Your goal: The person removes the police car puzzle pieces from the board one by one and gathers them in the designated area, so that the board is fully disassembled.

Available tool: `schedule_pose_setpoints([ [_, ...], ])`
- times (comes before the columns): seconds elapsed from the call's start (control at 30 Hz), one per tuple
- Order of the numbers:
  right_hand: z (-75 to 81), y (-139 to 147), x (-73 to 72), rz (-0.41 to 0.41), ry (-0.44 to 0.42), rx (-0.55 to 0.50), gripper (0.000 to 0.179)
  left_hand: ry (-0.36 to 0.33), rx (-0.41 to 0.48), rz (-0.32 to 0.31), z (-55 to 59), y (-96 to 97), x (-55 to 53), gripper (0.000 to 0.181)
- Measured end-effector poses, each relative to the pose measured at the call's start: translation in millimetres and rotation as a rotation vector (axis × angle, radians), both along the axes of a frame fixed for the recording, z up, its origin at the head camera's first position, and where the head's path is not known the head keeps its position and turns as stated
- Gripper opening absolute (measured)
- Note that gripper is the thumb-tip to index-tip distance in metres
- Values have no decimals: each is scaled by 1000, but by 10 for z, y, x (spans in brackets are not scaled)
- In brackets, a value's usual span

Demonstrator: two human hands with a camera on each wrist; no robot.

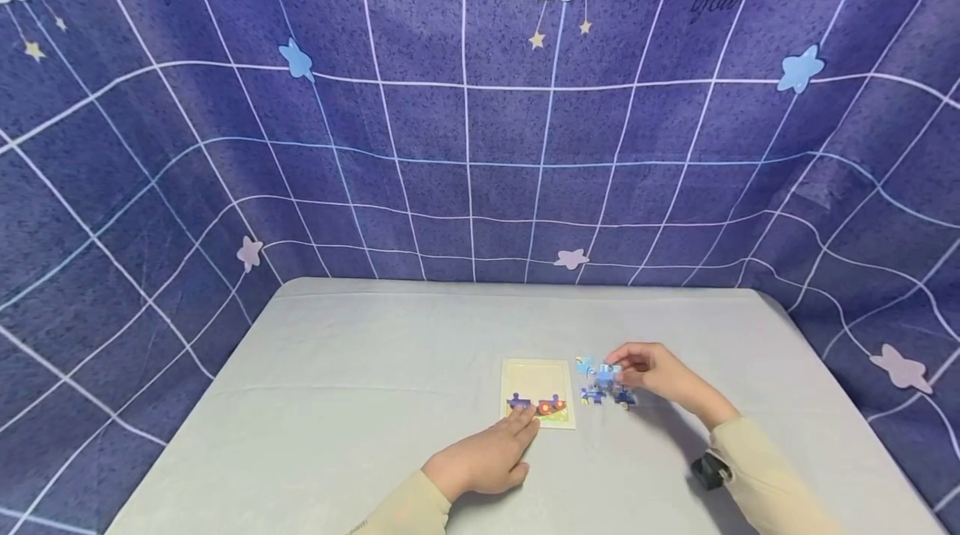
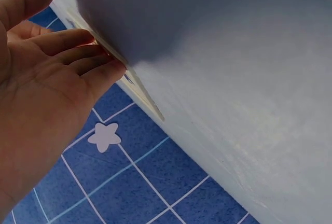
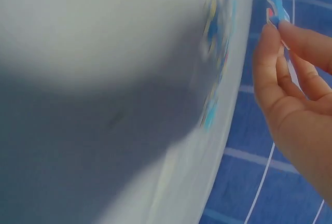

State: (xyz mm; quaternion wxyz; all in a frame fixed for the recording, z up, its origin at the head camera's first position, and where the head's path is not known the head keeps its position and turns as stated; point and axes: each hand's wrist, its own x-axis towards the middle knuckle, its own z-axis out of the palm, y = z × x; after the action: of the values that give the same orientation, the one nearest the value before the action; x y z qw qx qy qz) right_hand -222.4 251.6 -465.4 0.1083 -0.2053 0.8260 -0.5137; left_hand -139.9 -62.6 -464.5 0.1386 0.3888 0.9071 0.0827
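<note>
A shallow cream puzzle tray (image 1: 534,378) lies on the table, its bottom row filled with joined pieces (image 1: 553,408) picturing red wheels and green ground. My left hand (image 1: 486,455) rests on the tray's near edge with fingers extended; the left wrist view shows its fingertips (image 2: 118,69) at the tray's rim. To the right of the tray, my right hand (image 1: 654,370) pinches a light-blue jigsaw piece (image 3: 278,7) between thumb and fingers, raised above the table. Loose puzzle pieces (image 1: 592,395) lie beneath it, partly covered by the held piece and hand.
A pale grey cloth covers the table (image 1: 360,402). Behind it and at both sides hangs a purple-blue grid curtain (image 1: 420,127) with stars and clouds. A black device (image 1: 710,470) is strapped on the right wrist, over a beige sleeve.
</note>
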Motion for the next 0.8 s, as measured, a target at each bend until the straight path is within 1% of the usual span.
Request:
schedule_pose_setpoints([
  [0.17, -15, 296, 62, -48, 0, 27, 28, -1, -1, 3, 12, -2, 7, 58],
  [0.33, -37, 482, 124, -76, 23, 81, 26, 5, -5, -2, 25, -4, 14, 58],
  [0.53, -79, 550, 171, -59, -22, 85, 25, -6, -2, 3, 52, -8, 16, 58],
  [0.63, -119, 552, 175, -34, -17, 79, 25, -12, 1, 3, 48, -10, 15, 58],
  [0.8, -167, 538, 165, -24, 19, 74, 23, -21, 5, 6, 25, -5, 17, 57],
])
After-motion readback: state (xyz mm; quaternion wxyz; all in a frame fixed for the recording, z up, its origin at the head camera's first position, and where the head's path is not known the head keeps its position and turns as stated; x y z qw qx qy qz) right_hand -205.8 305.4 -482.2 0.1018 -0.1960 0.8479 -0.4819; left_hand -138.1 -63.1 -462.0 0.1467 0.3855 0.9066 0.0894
